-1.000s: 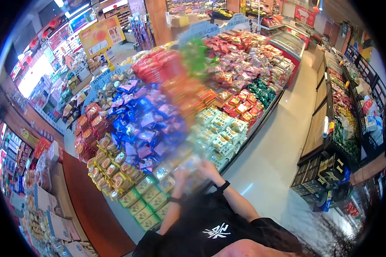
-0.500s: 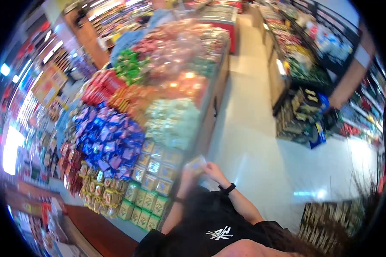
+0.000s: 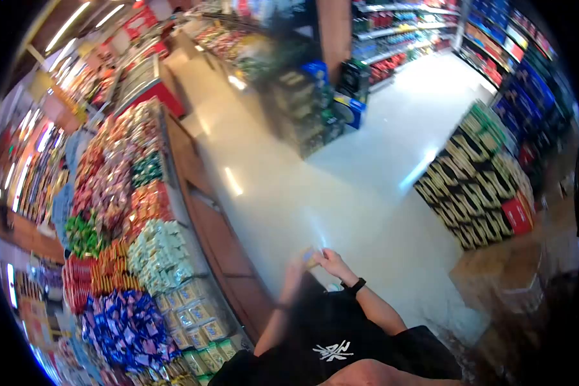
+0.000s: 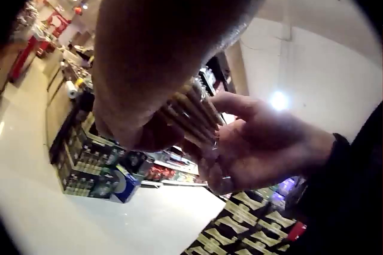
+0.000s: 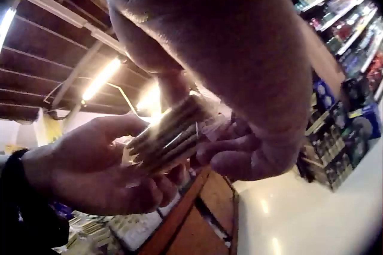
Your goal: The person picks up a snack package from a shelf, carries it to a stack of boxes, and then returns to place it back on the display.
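A small clear-wrapped pack of brown stick-like or layered pieces (image 5: 164, 138) is between both hands, close to the body. In the right wrist view the left hand (image 5: 90, 168) cups it from the left, thumb above and fingers below. The right hand (image 5: 239, 87) pinches its other end with curled fingers. The left wrist view has the same pack (image 4: 194, 111), the left hand (image 4: 143, 69) large in front and the right hand (image 4: 269, 144) behind. From the head view, the pack (image 3: 310, 258) looks small, between the blurred left hand (image 3: 294, 273) and the right hand (image 3: 334, 265).
A long display of bagged goods (image 3: 135, 321) with a brown wooden side (image 3: 219, 248) runs along the left. Stacked black and gold boxes (image 3: 476, 183) stand at the right, near a cardboard box (image 3: 502, 273). Pale floor (image 3: 367, 212) lies between; more boxes (image 3: 302, 112) stand ahead.
The view has swung right, so the display has shifted left and the stacked boxes have come into sight. The hands have gone from over the display's edge to above the floor, holding the pack.
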Demonstrator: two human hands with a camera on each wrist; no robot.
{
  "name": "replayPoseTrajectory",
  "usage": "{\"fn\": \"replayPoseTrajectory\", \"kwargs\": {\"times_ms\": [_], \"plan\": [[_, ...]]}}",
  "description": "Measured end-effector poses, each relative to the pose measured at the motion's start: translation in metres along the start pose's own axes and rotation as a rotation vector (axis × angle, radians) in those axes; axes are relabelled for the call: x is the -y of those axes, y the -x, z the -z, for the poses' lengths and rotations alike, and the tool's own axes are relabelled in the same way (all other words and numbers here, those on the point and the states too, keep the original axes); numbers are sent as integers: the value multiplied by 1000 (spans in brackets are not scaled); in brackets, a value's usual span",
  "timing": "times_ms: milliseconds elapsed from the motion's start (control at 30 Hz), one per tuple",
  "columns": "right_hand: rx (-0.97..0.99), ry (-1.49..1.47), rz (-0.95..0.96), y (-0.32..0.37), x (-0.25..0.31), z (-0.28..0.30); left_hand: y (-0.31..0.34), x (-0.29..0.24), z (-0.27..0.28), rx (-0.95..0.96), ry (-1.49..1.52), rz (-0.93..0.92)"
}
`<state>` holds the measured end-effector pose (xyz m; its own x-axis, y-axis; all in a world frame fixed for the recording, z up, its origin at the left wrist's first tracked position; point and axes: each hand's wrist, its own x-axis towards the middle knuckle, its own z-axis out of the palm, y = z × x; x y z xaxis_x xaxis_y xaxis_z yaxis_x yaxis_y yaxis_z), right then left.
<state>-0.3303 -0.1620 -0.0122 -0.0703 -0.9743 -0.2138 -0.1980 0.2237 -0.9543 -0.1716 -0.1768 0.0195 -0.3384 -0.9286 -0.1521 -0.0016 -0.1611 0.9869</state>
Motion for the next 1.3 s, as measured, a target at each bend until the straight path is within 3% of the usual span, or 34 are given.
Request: {"fn": "replayPoseTrajectory", "kwargs": {"times_ms": [100,200,300,367,400,500,600,700,800,900,933,1033,1100,1167,1233,1300], "plan": [[12,-73,-35,17,9,37,-12,0,-26,152,176,137],[-120,-146,-25,20,-20,50,-26,43,-38,144,53,118],[-232,-54,-56,22,-30,70,-51,46,-56,292,-8,169],[-231,146,-93,18,-74,76,-50,40,-68,281,-84,250],[-210,183,-195,27,-50,94,-59,34,-81,273,-115,264],[-341,173,-185,35,-1,130,-74,15,-114,344,-9,173],[-433,27,-174,18,-49,150,-99,32,-144,395,-69,209],[-322,-74,-250,20,-23,210,-124,10,-191,506,-48,166],[-462,-74,-145,-2,-71,230,-165,20,-227,524,-184,204],[-597,-62,-73,-18,-123,253,-192,21,-269,583,-81,259],[-568,-127,-255,-10,-95,278,-204,23,-286,607,-187,248],[-724,-317,-327,0,-66,320,-219,21,-336,637,-114,286],[-721,-178,1,18,-32,363,-237,17,-370,773,-172,207],[-734,-193,5,22,-25,393,-249,20,-396,839,-212,78],[-771,-360,-313,22,-44,412,-257,41,-425,826,-234,-48],[-896,-379,-373,20,-98,415,-262,54,-454,790,-294,-63]]}}
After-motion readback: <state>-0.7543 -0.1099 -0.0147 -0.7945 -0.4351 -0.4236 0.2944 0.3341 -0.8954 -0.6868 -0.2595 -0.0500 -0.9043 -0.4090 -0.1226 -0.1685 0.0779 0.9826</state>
